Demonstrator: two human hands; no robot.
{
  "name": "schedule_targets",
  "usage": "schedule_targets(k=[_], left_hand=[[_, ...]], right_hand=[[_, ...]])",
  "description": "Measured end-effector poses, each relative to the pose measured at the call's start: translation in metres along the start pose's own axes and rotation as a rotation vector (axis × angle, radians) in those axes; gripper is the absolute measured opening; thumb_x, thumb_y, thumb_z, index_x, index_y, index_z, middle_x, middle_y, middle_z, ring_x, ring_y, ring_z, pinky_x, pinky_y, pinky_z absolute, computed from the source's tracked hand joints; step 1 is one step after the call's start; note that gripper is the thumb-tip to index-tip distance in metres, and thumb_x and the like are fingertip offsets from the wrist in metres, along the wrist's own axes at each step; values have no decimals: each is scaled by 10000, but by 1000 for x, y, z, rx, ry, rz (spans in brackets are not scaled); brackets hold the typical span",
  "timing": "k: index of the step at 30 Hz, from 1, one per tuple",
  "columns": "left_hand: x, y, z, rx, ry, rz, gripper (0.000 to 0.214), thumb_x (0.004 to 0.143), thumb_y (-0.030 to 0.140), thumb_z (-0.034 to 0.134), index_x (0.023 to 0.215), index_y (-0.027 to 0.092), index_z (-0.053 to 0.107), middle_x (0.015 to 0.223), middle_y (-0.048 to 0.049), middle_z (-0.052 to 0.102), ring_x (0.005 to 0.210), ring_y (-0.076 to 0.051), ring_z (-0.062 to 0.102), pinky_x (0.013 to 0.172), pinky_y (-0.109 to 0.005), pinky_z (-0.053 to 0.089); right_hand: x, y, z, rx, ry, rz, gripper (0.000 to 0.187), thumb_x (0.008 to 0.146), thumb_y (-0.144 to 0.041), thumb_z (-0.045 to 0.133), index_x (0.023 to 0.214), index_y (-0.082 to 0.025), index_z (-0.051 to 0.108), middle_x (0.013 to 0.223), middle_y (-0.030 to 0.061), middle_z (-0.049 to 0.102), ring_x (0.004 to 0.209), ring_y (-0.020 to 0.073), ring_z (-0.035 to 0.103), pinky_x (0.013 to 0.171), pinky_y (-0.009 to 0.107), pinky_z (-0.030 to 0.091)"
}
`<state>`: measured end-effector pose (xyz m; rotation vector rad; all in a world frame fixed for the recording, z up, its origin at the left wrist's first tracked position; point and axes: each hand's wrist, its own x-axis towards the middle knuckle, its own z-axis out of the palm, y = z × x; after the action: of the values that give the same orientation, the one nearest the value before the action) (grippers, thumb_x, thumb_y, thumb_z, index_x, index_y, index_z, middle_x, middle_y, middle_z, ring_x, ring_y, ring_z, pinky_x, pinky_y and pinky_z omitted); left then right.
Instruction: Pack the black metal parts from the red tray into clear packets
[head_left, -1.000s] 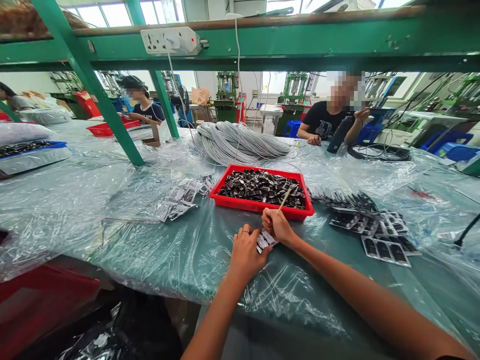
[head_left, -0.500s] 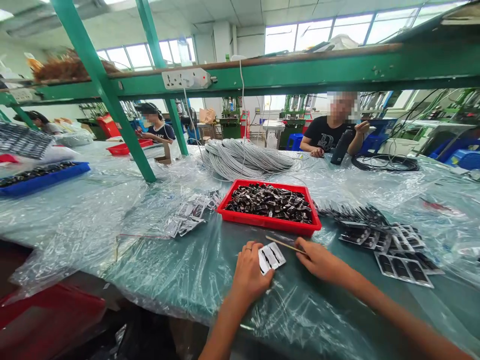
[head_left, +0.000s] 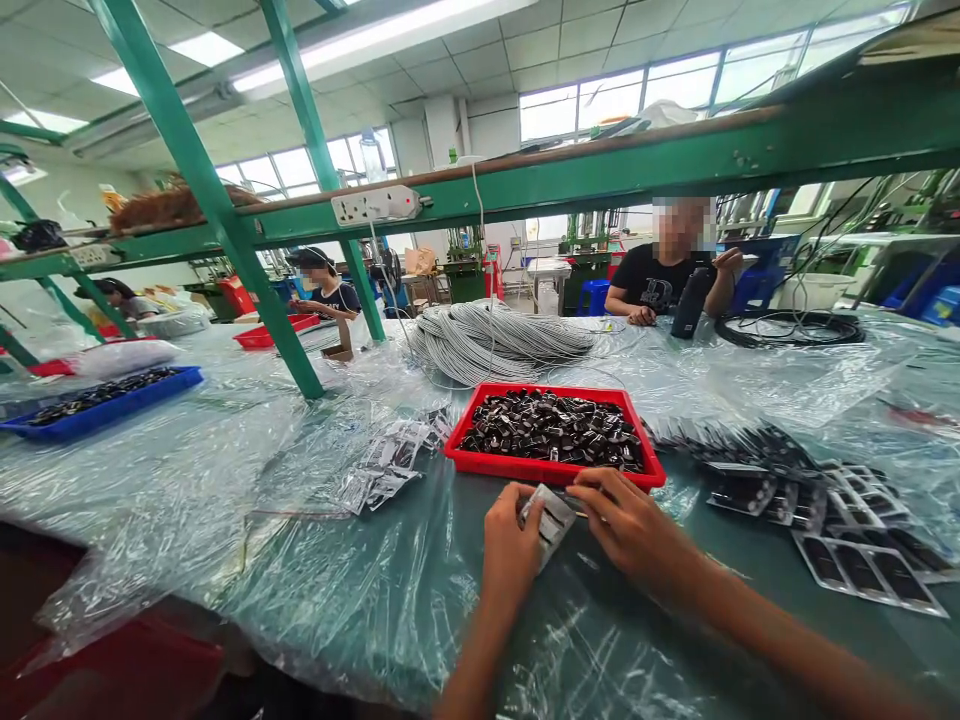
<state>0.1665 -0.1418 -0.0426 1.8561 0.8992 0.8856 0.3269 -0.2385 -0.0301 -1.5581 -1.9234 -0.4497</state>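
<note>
My left hand (head_left: 514, 530) grips a small flat silver panel (head_left: 553, 520) with dark slots by its left side, tilted up off the table. Close to the panel's right edge, my right hand (head_left: 619, 515) has its fingers pinched together around a thin light stick (head_left: 580, 514), mostly hidden by the fingers. Just beyond both hands stands a red tray (head_left: 491, 467) heaped with small black and metallic pieces (head_left: 555, 430). Silver panels (head_left: 386, 465) lie in a loose pile on the left. Panels filled with black pieces (head_left: 862, 570) are stacked on the right.
Clear plastic sheeting (head_left: 315, 580) covers the table. A coil of grey cable (head_left: 495, 340) lies behind the red tray. A green frame (head_left: 525, 200) with a power strip (head_left: 379, 205) crosses above. A blue tray (head_left: 112, 405) sits far left; a person (head_left: 660, 280) sits opposite.
My left hand has lifted and tilted the panel. My right hand has come in to the panel's edge, and the stick now shows less. The view has tipped up slightly.
</note>
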Motion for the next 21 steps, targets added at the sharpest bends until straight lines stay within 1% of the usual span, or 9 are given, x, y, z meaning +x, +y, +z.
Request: schedule_targets(k=[2,5,7,9,11,13,17,19,21], left_hand=[[23,8,-4,-119,103,5,208,858,386,554,861,189,623,808,-57,698,723,-197,647,674,-292,476],[61,16,-6,-261,279,23,245,789,406,647,861,172,640,853,-73,697,768,-198,650,712,-303,499],[82,16,-6,-363,368,44,282,738,410,705,864,163,650,875,-79,700,796,-197,656,749,-311,510],[96,11,-7,-465,415,64,305,707,406,737,873,161,661,890,-79,708,835,-196,665,785,-315,517],[102,4,-10,-540,415,62,310,700,398,746,890,165,674,900,-75,719,849,-194,673,788,-314,523],[104,-4,-15,-567,390,47,305,686,393,760,877,165,692,890,-69,728,837,-194,679,773,-314,528],[103,-11,-27,-557,330,36,278,646,377,796,812,165,727,833,-52,740,813,-195,680,771,-309,529],[102,-11,-32,-589,275,26,279,640,382,805,801,165,736,812,-45,741,776,-184,676,740,-295,528],[102,-10,-35,-635,198,9,300,626,395,815,793,159,735,783,-41,736,718,-168,666,692,-279,523]], right_hand=[[31,-1,8,4,8,-28,326,939,-110,421,1218,-161,580,1086,130,611,1008,245,603,894,425,556],[77,3,26,-27,27,13,354,938,-128,414,1243,-138,593,1113,159,629,1045,280,592,927,474,541],[100,5,39,-31,57,48,367,932,-141,423,1251,-131,604,1141,175,638,1074,298,590,945,503,528],[114,6,50,-6,90,71,374,927,-161,441,1260,-124,609,1178,189,640,1108,311,585,966,523,512],[120,7,59,55,114,97,357,928,-173,455,1236,-116,628,1180,192,651,1113,309,593,969,517,510],[122,7,66,136,115,119,326,931,-171,464,1194,-122,651,1158,180,669,1090,292,615,958,485,520],[121,8,69,289,98,170,268,936,-164,481,1115,-142,679,1117,159,687,1034,261,648,918,419,524],[122,9,67,368,72,211,214,931,-174,510,1035,-157,696,1033,134,710,946,244,664,858,383,522],[123,12,62,438,42,241,153,920,-216,562,888,-177,706,879,87,721,798,215,657,755,330,501]])
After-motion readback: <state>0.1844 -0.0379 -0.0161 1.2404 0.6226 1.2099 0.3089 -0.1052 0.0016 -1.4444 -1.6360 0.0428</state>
